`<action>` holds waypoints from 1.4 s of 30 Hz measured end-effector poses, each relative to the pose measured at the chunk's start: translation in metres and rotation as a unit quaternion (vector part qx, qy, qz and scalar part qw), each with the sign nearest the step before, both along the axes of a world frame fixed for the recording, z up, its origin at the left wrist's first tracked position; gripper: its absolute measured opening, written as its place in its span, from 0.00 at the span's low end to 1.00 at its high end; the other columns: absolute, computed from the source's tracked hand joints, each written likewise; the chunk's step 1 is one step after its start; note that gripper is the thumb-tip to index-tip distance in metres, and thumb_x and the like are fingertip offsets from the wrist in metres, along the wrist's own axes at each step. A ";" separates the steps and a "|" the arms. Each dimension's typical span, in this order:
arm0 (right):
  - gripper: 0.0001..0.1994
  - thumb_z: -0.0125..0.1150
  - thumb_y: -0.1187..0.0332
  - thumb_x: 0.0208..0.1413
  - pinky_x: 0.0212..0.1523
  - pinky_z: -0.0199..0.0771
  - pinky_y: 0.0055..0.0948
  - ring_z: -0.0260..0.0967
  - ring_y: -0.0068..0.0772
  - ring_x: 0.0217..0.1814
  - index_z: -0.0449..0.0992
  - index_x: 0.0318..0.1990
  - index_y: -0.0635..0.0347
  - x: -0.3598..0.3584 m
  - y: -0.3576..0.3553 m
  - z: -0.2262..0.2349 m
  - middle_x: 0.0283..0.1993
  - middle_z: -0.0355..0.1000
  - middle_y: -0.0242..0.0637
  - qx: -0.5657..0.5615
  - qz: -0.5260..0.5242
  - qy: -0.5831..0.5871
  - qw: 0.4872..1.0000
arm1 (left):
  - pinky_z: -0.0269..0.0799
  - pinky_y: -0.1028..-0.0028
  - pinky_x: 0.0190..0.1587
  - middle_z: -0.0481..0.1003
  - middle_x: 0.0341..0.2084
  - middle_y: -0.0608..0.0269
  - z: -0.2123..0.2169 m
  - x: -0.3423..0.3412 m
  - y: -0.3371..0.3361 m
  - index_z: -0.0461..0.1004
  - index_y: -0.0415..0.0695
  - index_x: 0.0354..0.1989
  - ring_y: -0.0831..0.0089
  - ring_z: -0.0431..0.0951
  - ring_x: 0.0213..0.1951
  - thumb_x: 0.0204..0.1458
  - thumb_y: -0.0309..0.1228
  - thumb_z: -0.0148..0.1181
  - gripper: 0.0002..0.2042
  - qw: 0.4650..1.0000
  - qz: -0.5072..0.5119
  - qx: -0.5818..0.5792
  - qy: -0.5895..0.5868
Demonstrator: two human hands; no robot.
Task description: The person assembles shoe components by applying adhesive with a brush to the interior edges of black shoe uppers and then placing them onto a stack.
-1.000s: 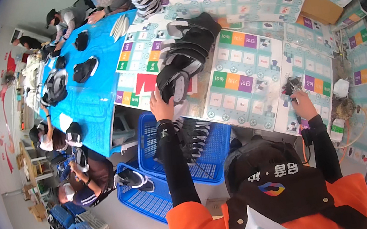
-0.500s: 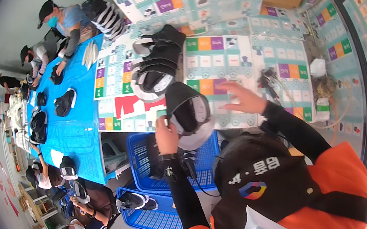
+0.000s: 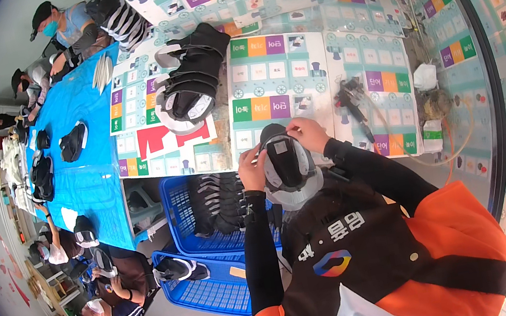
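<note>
Since a second ago: the left hand [image 3: 254, 170] has left the pile of sandals [image 3: 189, 84] far on the table and come back near the chest; the right hand [image 3: 307, 133] has left the glue gun [image 3: 351, 100] at the right, and both now meet on one black sandal [image 3: 285, 169] with a grey-white sole. The view has also tilted down, so the blue basket [image 3: 175, 199] sits nearer the middle.

Position of sandal: held in the air just above the near edge of the table [image 3: 293, 76], over the wearer's black and orange vest [image 3: 378, 251], right of the basket.

Long axis: runs roughly far to near, toe end toward the table, broad heel end toward the chest. Sole edge shows as a pale rim at the near end.

Left hand: closed on the left side of the sandal, fingers wrapped over the edge, thumb side toward the strap. Right hand: fingers pinched on the far right part of the upper, by the small square patch; it comes in from the right and far side.

Key relation: sandal lies between the two hands, left hand beside it at mid-length, right hand at its far end. Both touching; neither nearer than the other.

Glue gun lies untouched, well right of the hands.
</note>
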State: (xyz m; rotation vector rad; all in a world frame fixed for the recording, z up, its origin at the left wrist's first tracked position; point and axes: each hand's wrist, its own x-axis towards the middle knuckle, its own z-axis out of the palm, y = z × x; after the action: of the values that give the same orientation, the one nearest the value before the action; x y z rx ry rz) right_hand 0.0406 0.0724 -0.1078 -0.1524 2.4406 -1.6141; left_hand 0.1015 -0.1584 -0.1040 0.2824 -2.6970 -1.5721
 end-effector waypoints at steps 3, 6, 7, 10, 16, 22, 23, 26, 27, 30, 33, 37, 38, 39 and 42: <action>0.05 0.65 0.71 0.58 0.39 0.75 0.41 0.78 0.49 0.39 0.78 0.39 0.61 -0.002 -0.004 0.001 0.35 0.78 0.45 0.018 -0.009 0.014 1.000 | 0.77 0.68 0.42 0.82 0.36 0.55 -0.007 -0.002 -0.003 0.85 0.41 0.42 0.63 0.83 0.38 0.57 0.32 0.69 0.09 0.998 0.036 -0.030 0.049; 0.05 0.65 0.69 0.58 0.39 0.75 0.42 0.78 0.51 0.39 0.79 0.39 0.60 -0.005 -0.011 0.000 0.34 0.79 0.46 0.038 -0.008 0.020 0.999 | 0.77 0.68 0.42 0.82 0.35 0.56 -0.019 0.001 -0.010 0.84 0.41 0.40 0.63 0.83 0.38 0.58 0.32 0.68 0.08 0.998 0.023 -0.002 0.066; 0.06 0.65 0.69 0.58 0.40 0.76 0.42 0.78 0.51 0.39 0.79 0.39 0.60 -0.005 -0.012 -0.005 0.35 0.79 0.47 0.039 0.004 0.008 0.999 | 0.76 0.67 0.41 0.81 0.35 0.56 -0.017 0.003 -0.009 0.84 0.42 0.38 0.62 0.82 0.38 0.57 0.32 0.68 0.07 0.999 0.051 0.001 0.008; 0.09 0.64 0.67 0.60 0.40 0.75 0.39 0.78 0.40 0.38 0.79 0.39 0.65 -0.018 0.008 -0.031 0.34 0.80 0.44 0.023 0.086 0.017 0.996 | 0.74 0.60 0.46 0.81 0.36 0.50 -0.006 -0.006 0.004 0.82 0.40 0.41 0.54 0.81 0.40 0.63 0.38 0.60 0.13 0.997 0.049 0.018 -0.064; 0.09 0.52 0.67 0.71 0.40 0.68 0.22 0.66 0.18 0.40 0.74 0.51 0.61 -0.041 0.031 -0.008 0.41 0.71 0.27 -0.291 0.205 -0.346 0.868 | 0.76 0.64 0.44 0.82 0.36 0.54 -0.037 -0.038 -0.017 0.80 0.33 0.46 0.65 0.80 0.37 0.66 0.40 0.55 0.19 0.971 -0.108 0.151 -0.151; 0.33 0.70 0.73 0.50 0.64 0.69 0.39 0.61 0.47 0.68 0.69 0.66 0.54 -0.010 -0.036 0.133 0.64 0.64 0.43 0.066 0.349 0.247 0.901 | 0.75 0.55 0.49 0.81 0.35 0.37 0.004 -0.048 -0.016 0.80 0.32 0.41 0.44 0.82 0.43 0.65 0.48 0.51 0.26 0.990 -0.069 -0.014 -0.120; 0.29 0.62 0.77 0.52 0.63 0.70 0.43 0.65 0.56 0.65 0.71 0.64 0.55 -0.001 -0.044 0.152 0.62 0.68 0.48 0.170 0.324 0.289 0.885 | 0.75 0.55 0.49 0.81 0.35 0.37 0.030 -0.050 -0.009 0.80 0.32 0.41 0.44 0.82 0.43 0.65 0.48 0.51 0.26 0.991 -0.072 -0.015 -0.116; 0.26 0.54 0.81 0.54 0.62 0.71 0.42 0.70 0.57 0.63 0.73 0.63 0.57 -0.034 -0.025 0.113 0.61 0.72 0.49 0.140 0.227 0.270 0.925 | 0.72 0.60 0.58 0.79 0.50 0.42 0.121 -0.034 -0.014 0.71 0.35 0.62 0.50 0.79 0.54 0.59 0.52 0.63 0.33 0.990 -0.037 0.130 -0.032; 0.27 0.48 0.84 0.54 0.61 0.72 0.40 0.74 0.54 0.61 0.74 0.62 0.58 -0.044 -0.021 0.103 0.58 0.76 0.50 0.121 0.175 0.276 0.937 | 0.70 0.61 0.61 0.76 0.55 0.40 0.115 -0.022 -0.028 0.67 0.35 0.65 0.49 0.77 0.57 0.58 0.52 0.65 0.37 0.999 0.010 0.000 0.041; 0.16 0.54 0.73 0.66 0.60 0.71 0.39 0.74 0.51 0.61 0.75 0.60 0.63 -0.067 0.024 0.055 0.58 0.76 0.53 0.064 0.045 0.173 0.982 | 0.66 0.64 0.66 0.70 0.63 0.38 0.113 0.017 -0.062 0.61 0.36 0.70 0.51 0.72 0.64 0.55 0.53 0.68 0.42 0.987 0.018 -0.069 0.146; 0.17 0.55 0.65 0.70 0.60 0.70 0.37 0.74 0.51 0.60 0.75 0.60 0.66 -0.059 0.054 0.018 0.57 0.76 0.54 0.103 -0.014 0.124 0.987 | 0.70 0.62 0.60 0.78 0.53 0.41 0.155 0.030 -0.035 0.68 0.36 0.64 0.53 0.78 0.57 0.59 0.46 0.65 0.31 0.996 -0.025 0.088 0.020; 0.23 0.56 0.65 0.69 0.65 0.66 0.37 0.69 0.48 0.65 0.66 0.66 0.69 -0.047 0.094 -0.040 0.65 0.70 0.54 -0.134 0.028 -0.049 0.989 | 0.73 0.54 0.52 0.77 0.50 0.36 0.137 -0.014 0.015 0.71 0.36 0.60 0.42 0.79 0.51 0.63 0.38 0.59 0.21 0.995 0.059 -0.022 0.082; 0.26 0.59 0.66 0.67 0.66 0.66 0.37 0.68 0.49 0.67 0.65 0.68 0.67 -0.044 0.101 -0.042 0.67 0.69 0.53 -0.256 0.034 -0.144 0.955 | 0.73 0.51 0.51 0.76 0.48 0.32 0.138 -0.021 0.022 0.71 0.38 0.60 0.37 0.77 0.48 0.61 0.32 0.57 0.20 0.991 0.056 -0.042 0.117; 0.28 0.62 0.69 0.62 0.67 0.65 0.39 0.67 0.50 0.67 0.64 0.69 0.66 -0.047 0.119 -0.052 0.67 0.68 0.53 -0.136 0.060 -0.046 0.988 | 0.74 0.51 0.52 0.77 0.48 0.32 0.145 -0.026 0.029 0.69 0.41 0.63 0.38 0.78 0.48 0.57 0.27 0.57 0.23 0.992 0.028 -0.063 0.110; 0.26 0.68 0.71 0.48 0.61 0.67 0.51 0.68 0.59 0.59 0.72 0.57 0.65 -0.061 0.162 -0.107 0.55 0.72 0.55 0.333 -0.011 0.159 0.929 | 0.74 0.53 0.53 0.76 0.52 0.38 0.122 -0.039 0.035 0.66 0.44 0.65 0.41 0.79 0.50 0.53 0.22 0.55 0.27 0.985 -0.010 -0.109 0.133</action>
State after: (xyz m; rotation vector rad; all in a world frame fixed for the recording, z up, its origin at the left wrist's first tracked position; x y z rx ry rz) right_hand -0.0209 0.2341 -0.2147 -0.2897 3.0891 -0.7212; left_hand 0.0624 -0.1237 0.0182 0.0369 -2.6336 -1.2038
